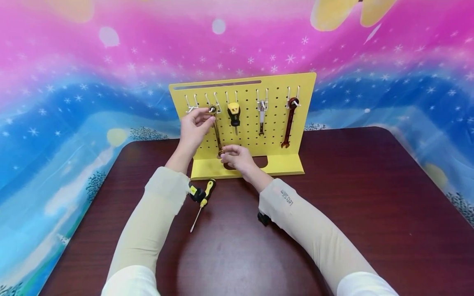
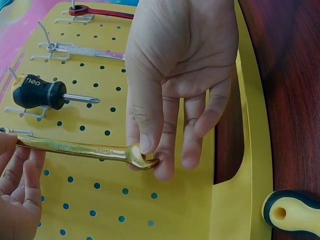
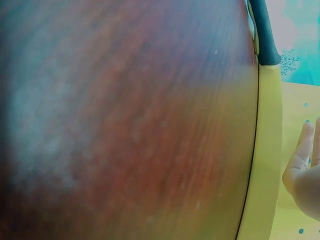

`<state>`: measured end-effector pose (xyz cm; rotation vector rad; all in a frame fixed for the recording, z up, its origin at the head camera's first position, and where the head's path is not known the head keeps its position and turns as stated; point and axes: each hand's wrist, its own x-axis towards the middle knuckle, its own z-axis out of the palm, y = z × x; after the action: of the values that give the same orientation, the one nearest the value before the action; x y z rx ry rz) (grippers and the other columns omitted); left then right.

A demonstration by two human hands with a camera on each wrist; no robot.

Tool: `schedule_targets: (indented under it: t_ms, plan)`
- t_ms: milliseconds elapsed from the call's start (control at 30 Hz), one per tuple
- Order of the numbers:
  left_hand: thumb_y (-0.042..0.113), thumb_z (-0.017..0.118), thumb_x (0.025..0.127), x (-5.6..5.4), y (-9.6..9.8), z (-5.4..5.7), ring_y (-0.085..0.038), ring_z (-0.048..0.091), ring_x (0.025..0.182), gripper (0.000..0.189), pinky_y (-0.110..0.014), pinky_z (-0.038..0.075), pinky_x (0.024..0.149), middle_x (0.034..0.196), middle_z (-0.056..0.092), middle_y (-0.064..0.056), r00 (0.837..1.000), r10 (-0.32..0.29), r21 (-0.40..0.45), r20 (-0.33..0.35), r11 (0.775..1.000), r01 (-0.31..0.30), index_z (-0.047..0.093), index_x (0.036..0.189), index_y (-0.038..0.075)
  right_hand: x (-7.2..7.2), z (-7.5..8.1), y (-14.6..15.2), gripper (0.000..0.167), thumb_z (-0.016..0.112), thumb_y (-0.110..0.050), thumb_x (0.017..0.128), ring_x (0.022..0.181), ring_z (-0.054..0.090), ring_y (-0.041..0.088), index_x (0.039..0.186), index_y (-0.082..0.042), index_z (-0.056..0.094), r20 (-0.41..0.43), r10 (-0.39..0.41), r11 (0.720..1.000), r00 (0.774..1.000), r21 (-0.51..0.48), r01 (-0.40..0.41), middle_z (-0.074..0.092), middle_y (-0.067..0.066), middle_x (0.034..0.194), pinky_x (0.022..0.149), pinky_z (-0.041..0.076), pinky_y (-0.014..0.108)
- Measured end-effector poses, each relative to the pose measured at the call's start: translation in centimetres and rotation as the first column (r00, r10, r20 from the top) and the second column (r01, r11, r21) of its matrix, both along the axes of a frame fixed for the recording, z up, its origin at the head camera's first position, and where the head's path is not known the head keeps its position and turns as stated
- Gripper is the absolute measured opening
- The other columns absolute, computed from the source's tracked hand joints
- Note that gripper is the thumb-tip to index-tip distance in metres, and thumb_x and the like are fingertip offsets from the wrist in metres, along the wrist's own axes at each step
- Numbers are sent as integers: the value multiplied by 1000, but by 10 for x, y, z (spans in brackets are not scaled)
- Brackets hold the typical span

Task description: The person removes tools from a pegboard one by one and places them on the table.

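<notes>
Toward nine o'clock on the pegboard [image 1: 247,123], the left hand [image 1: 195,124] is pinching the gold wrench [image 1: 217,131] at twelve o'clock, the right hand [image 1: 240,159] at six; the ring [image 1: 213,112] is perhaps meeting the hook [image 1: 217,101], so steadying the lower end is helping.

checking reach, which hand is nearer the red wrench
Right. The right hand is left of and slightly below the red wrench; the left hand is farther left and higher.
</notes>
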<state>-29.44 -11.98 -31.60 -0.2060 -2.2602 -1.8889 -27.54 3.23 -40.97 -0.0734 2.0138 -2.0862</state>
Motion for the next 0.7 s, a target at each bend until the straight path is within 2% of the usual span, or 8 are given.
schedule_targets:
  t_ms: [167, 267, 367, 467, 567, 700]
  plan:
    - [9, 66, 95, 1, -1, 1, -3, 66, 83, 35, -35, 58, 80, 117, 69, -20, 1000, -1, -4, -2, 1000, 1, 61, 129, 2, 1, 0, 1, 30, 66, -6, 94, 79, 68, 7, 124, -2, 64, -11, 4, 1000, 1000, 4, -3, 74, 16, 113, 99, 52, 47]
    - [8, 67, 94, 2, -2, 2, -3, 67, 82, 33, -35, 58, 78, 107, 73, -11, 1000, 0, -2, -11, 1000, 0, 62, 127, 2, 3, 0, 0, 29, 66, -6, 94, 79, 69, 9, 123, -2, 64, -17, 3, 1000, 1000, 6, -3, 75, 15, 110, 98, 53, 48]
    - [7, 68, 94, 3, -2, 2, -4, 67, 81, 32, -33, 58, 78, 98, 73, 1, 1000, -6, 3, -21, 1000, 6, 62, 125, 2, 4, 1, 0, 28, 67, -6, 94, 86, 72, 19, 121, -1, 65, -25, 2, 1000, 1000, 11, -2, 75, 15, 108, 96, 54, 49]
    - [7, 67, 94, 4, -3, 2, -4, 66, 81, 33, -36, 58, 80, 95, 71, 5, 1000, -13, -3, -27, 1000, 13, 62, 126, 1, 6, 2, 0, 25, 67, -4, 93, 98, 70, 34, 118, 0, 65, -26, 7, 1000, 1000, -3, -7, 75, 16, 107, 96, 54, 51]
    - [8, 67, 94, 6, -4, 2, -4, 67, 80, 33, -41, 58, 84, 100, 72, -2, 999, -17, -21, -36, 1000, 16, 62, 125, 1, 8, 1, 1, 23, 67, -3, 93, 101, 69, 37, 115, 2, 65, -34, 25, 1000, 999, -15, -26, 76, 16, 105, 97, 54, 53]
    - [9, 68, 94, 9, -6, 3, -4, 67, 80, 32, -41, 59, 84, 109, 72, -15, 998, -28, -46, -53, 999, 26, 63, 125, 1, 10, 2, 2, 21, 68, -3, 92, 89, 70, 24, 112, 2, 66, -59, 42, 999, 997, -4, -42, 76, 15, 101, 96, 54, 53]
